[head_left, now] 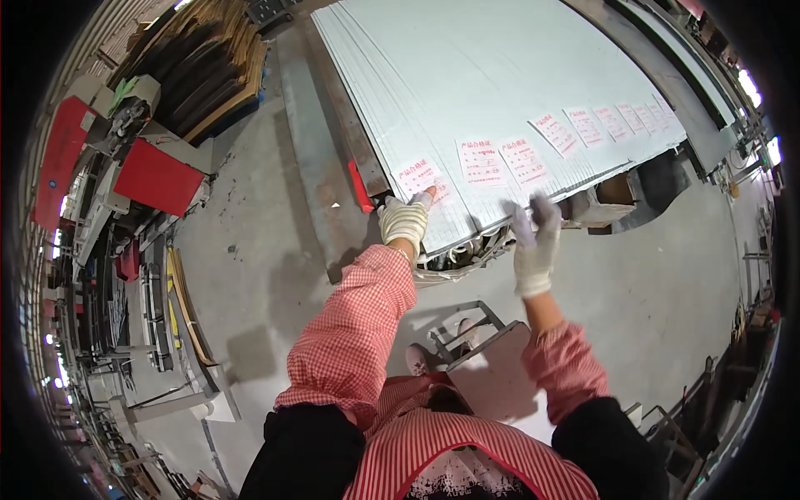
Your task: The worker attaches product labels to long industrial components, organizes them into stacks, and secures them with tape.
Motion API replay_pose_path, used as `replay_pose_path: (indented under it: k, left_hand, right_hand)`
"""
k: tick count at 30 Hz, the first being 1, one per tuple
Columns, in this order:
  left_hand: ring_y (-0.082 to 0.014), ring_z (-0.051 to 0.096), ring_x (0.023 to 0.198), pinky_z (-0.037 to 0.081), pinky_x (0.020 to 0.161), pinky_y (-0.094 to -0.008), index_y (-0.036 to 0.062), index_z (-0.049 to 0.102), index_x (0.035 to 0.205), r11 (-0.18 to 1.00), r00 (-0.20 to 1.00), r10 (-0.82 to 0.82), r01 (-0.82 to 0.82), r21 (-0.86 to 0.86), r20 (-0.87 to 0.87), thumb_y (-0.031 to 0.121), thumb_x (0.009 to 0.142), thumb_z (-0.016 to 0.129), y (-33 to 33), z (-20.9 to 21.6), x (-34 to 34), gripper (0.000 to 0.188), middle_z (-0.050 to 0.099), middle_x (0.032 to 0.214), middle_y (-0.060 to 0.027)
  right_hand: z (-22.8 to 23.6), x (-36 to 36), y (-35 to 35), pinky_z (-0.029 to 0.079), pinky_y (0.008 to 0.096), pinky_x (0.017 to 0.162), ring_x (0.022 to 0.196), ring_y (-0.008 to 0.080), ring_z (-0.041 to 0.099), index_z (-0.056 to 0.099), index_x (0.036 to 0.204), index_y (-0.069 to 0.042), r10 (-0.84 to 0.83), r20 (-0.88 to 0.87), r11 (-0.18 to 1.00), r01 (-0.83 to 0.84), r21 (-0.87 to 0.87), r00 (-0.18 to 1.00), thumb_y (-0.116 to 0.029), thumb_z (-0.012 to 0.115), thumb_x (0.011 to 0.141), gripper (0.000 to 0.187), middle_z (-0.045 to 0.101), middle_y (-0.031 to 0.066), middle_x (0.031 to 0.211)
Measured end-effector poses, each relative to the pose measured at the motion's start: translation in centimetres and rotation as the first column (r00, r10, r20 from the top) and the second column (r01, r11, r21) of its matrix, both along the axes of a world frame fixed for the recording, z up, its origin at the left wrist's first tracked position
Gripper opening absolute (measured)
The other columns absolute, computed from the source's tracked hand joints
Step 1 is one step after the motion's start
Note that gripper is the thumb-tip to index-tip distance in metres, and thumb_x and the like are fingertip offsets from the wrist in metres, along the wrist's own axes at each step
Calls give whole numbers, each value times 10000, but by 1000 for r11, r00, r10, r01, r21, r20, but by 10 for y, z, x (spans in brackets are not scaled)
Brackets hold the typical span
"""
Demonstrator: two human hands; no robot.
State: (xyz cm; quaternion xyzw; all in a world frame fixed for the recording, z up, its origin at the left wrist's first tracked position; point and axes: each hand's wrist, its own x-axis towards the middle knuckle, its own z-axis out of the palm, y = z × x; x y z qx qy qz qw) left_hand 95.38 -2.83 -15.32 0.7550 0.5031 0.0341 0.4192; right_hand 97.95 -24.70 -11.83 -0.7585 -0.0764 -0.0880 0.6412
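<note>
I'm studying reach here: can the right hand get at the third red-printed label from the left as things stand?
Probably yes: the gloved right hand is at the near edge of the pale sheets, just short of that label, and nothing visible stands between them.

Red panel [157, 177], stacked brown boards [200, 71]

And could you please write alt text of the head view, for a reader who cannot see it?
A person's gloved left hand touches a red-printed label at the near-left corner of fanned pale sheets, while the gloved right hand, blurred, is by their near edge. More labels run along that edge.
</note>
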Motion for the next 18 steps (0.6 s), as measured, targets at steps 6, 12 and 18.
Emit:
replay_pose_path:
  k: [6, 12, 18]
  left_hand:
    - [-419, 450, 1272, 382, 1073, -405, -118, 374, 1367, 992, 996, -86, 84, 96, 22, 597, 685, 731, -16, 6, 14, 1050, 442, 1355, -340]
    - [-430, 490, 1212, 407, 1028, -445, -92, 462, 1252, 982, 995, -99, 101, 159, -26, 630, 685, 734, -5, 2, 4, 957, 497, 1288, -322]
    - [-415, 404, 1320, 360, 1090, -429, -70, 346, 1403, 983, 999, -26, 33, 180, -44, 652, 690, 718, -24, -7, -2, 1081, 420, 1393, -313]
  right_hand:
    - [-86, -31, 29, 274, 465, 1107, 1321, 287, 389, 371, 1418, -81, 685, -463, 567, -12, 824, 562, -561, 708, 801, 852, 451, 125, 1412]
    - [-58, -38, 57, 376, 483, 1023, 1242, 306, 459, 419, 1389, -66, 638, -515, 536, 151, 831, 572, -453, 724, 809, 761, 496, 109, 1365]
    - [-71, -45, 52, 365, 504, 1045, 1233, 320, 494, 424, 1383, -53, 672, -452, 463, 143, 875, 586, -413, 696, 832, 712, 523, 140, 1346]
